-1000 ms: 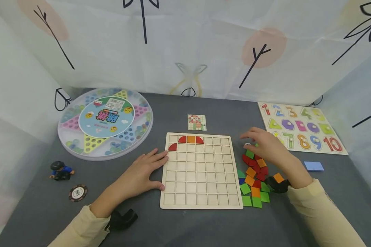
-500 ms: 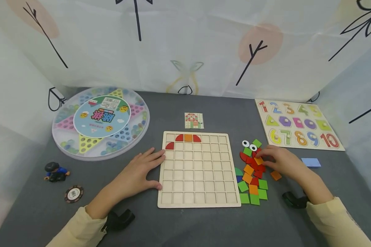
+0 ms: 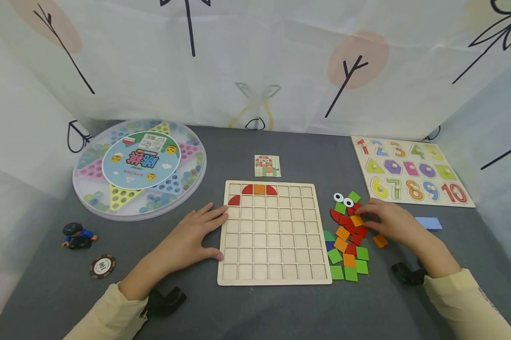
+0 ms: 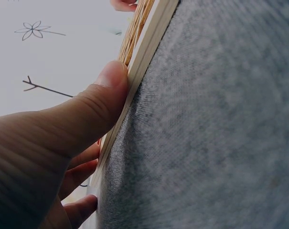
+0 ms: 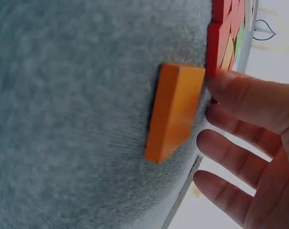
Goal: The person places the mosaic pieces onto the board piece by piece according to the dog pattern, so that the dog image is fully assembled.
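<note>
My left hand (image 3: 191,236) rests against the left edge of a wooden grid board (image 3: 255,245), its thumb (image 4: 113,78) pressing the rim in the left wrist view. In the board's top rows sit red quarter-round pieces (image 3: 234,200) and an orange square (image 3: 259,189). My right hand (image 3: 387,219) is at the pile beside the board, thumb and index finger apart around the right side of an orange square (image 3: 356,221). In the right wrist view its thumb touches a red piece (image 5: 217,45), the other fingers spread. A loose orange square (image 5: 175,109) lies close by.
Green squares (image 3: 336,272) and two googly-eye discs (image 3: 338,198) belong to the pile. Behind the board lies a pattern card (image 3: 267,166). Around stand a round checkers set (image 3: 140,170), number puzzle (image 3: 413,174), blue block (image 3: 428,224), toy figure (image 3: 78,235) and poker chip (image 3: 103,266).
My right hand has come down toward me from above the eye discs to the orange and red pieces, then stayed there. The left hand keeps its place on the board.
</note>
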Demonstrator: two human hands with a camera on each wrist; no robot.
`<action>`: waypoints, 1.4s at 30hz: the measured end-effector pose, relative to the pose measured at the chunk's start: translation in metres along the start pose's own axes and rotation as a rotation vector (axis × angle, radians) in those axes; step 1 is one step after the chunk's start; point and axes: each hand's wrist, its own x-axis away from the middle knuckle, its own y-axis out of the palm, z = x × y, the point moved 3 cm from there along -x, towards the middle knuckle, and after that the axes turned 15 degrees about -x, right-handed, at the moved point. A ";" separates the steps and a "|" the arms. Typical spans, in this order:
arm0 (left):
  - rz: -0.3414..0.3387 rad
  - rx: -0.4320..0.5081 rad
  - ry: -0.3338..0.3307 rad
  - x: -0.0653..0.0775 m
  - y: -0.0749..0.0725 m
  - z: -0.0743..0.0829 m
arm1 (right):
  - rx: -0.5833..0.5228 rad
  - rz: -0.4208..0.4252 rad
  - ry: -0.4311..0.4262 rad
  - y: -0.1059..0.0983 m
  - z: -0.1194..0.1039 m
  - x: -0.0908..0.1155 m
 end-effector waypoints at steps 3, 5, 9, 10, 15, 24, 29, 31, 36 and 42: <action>0.002 -0.005 0.003 0.000 0.000 0.000 | -0.019 -0.009 0.033 -0.001 0.001 0.000; 0.003 -0.005 0.007 0.000 0.000 0.000 | -0.034 -0.009 0.055 -0.003 -0.001 -0.001; 0.004 0.000 0.009 0.000 0.000 0.000 | -0.053 0.014 0.034 -0.007 -0.024 -0.008; 0.005 0.003 0.007 0.001 0.000 -0.001 | -0.047 0.028 0.010 -0.006 -0.034 -0.013; 0.008 -0.001 -0.008 0.004 0.003 -0.003 | -0.016 0.054 -0.159 0.014 -0.099 -0.050; 0.027 0.017 -0.010 0.005 0.009 -0.004 | 0.114 0.014 -0.229 0.062 -0.196 -0.122; 0.034 0.014 0.007 0.002 0.007 -0.002 | 0.189 -0.006 -0.210 0.075 -0.213 -0.136; 0.035 0.013 0.011 0.002 0.006 -0.001 | 0.203 0.001 -0.202 0.077 -0.214 -0.138; 0.026 0.029 0.006 0.001 0.003 0.000 | 0.213 -0.001 -0.203 0.080 -0.217 -0.139; 0.019 0.042 -0.010 0.002 0.001 0.000 | 0.228 -0.032 -0.220 0.083 -0.220 -0.139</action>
